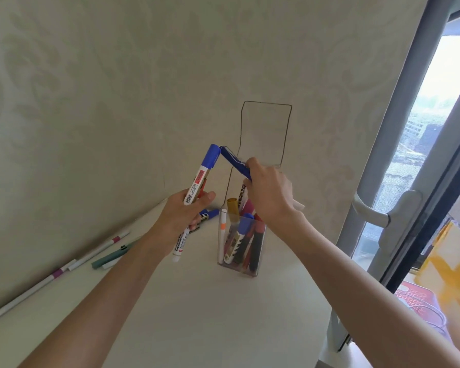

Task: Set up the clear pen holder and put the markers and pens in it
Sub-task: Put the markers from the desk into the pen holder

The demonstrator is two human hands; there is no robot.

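The clear pen holder (260, 128) stands upright on the white table against the wall, its tall back panel rising above a pocket that holds several markers (241, 235). My left hand (186, 213) grips a bundle of markers left of the holder, the blue-capped white marker (201, 179) sticking up highest. My right hand (268, 192) hovers over the holder's mouth and pinches a dark blue pen (234, 163), whose upper end touches the cap of the left hand's marker.
Along the wall on the left lie thin white pens with purple bands (56, 273), a teal pen (112, 257) and another white pen (109, 244). A grey window frame with a handle (383, 211) stands to the right. A white table (197, 314) spreads below.
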